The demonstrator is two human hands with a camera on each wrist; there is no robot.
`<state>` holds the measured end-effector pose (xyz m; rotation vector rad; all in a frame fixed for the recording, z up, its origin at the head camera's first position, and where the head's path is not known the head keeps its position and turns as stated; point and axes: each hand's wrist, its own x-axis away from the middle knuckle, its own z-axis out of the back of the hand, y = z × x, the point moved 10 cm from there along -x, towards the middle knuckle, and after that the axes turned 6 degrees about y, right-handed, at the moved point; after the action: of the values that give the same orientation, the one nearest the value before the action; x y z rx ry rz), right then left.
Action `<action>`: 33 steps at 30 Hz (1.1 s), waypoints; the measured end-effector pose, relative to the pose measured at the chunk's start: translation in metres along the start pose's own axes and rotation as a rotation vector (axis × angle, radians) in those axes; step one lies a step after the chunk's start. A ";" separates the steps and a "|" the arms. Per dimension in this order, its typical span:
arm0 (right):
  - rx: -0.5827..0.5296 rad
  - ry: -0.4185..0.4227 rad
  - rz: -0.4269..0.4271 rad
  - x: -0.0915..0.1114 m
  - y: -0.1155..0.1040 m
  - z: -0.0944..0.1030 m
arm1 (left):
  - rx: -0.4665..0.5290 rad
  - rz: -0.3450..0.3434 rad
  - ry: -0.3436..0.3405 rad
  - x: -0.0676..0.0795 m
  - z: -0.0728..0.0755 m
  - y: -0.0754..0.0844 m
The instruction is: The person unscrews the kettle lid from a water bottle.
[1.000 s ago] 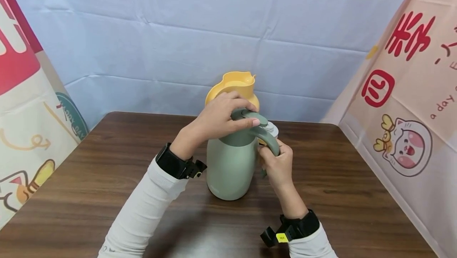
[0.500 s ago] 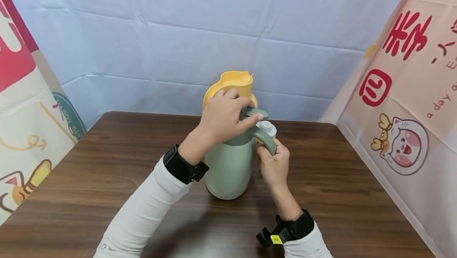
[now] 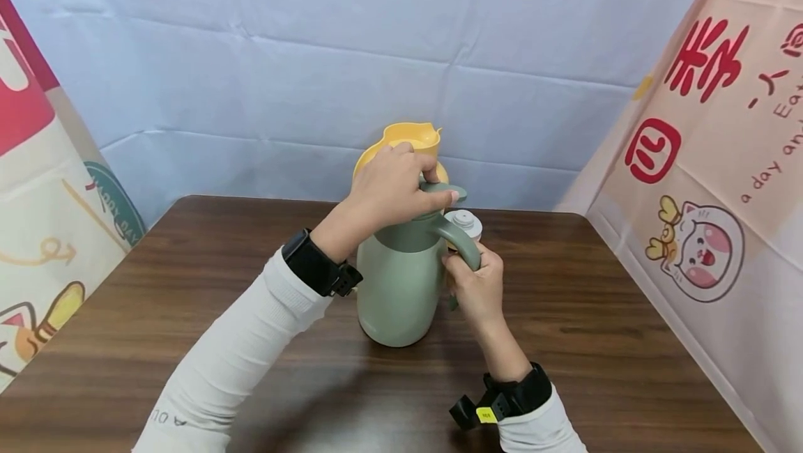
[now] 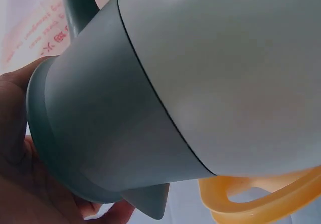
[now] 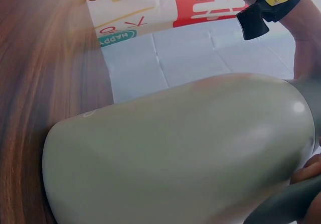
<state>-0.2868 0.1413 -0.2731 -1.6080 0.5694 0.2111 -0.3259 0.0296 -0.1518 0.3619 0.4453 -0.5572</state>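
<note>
A pale green thermos jug (image 3: 399, 293) stands upright on the table, with a darker green collar and a spout that shows in the left wrist view. My left hand (image 3: 392, 185) grips the green lid (image 3: 456, 191) from above, its thumb stretched along the right side. In the left wrist view the hand (image 4: 30, 153) lies behind the collar's rim (image 4: 42, 118), and the lid is hidden there. With curled fingers my right hand (image 3: 479, 282) holds the jug's handle (image 3: 461, 240). The handle (image 5: 286, 204) also appears at the lower right of the right wrist view.
Right behind the green jug stands a yellow jug (image 3: 414, 134), partly covered by my left hand. A white-topped container (image 3: 465, 221) is close behind the handle. Brown wooden table (image 3: 596, 341) surrounds them, with a pale cloth (image 3: 282, 77) hanging beyond its back edge.
My left hand has shifted slightly up on the jug's top, and the lid's tab shows farther above the handle. My right hand keeps its hold on the handle. The head view has shifted slightly.
</note>
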 end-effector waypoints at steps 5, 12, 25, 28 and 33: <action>-0.015 -0.035 0.021 0.000 -0.001 -0.002 | 0.043 0.025 -0.021 -0.006 0.000 -0.002; -0.047 -0.050 0.026 0.001 -0.002 -0.003 | 0.028 0.117 -0.091 -0.014 -0.004 -0.007; -0.053 -0.053 0.021 0.002 0.000 -0.003 | -0.032 0.278 -0.233 -0.020 -0.011 -0.029; -0.056 -0.057 0.030 0.001 -0.001 -0.004 | -0.063 0.315 -0.215 -0.020 -0.009 -0.039; -0.069 -0.059 0.034 0.001 -0.002 -0.004 | -0.038 0.354 -0.189 -0.018 -0.010 -0.051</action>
<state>-0.2857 0.1368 -0.2708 -1.6540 0.5491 0.3049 -0.3716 0.0013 -0.1616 0.3388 0.2018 -0.2350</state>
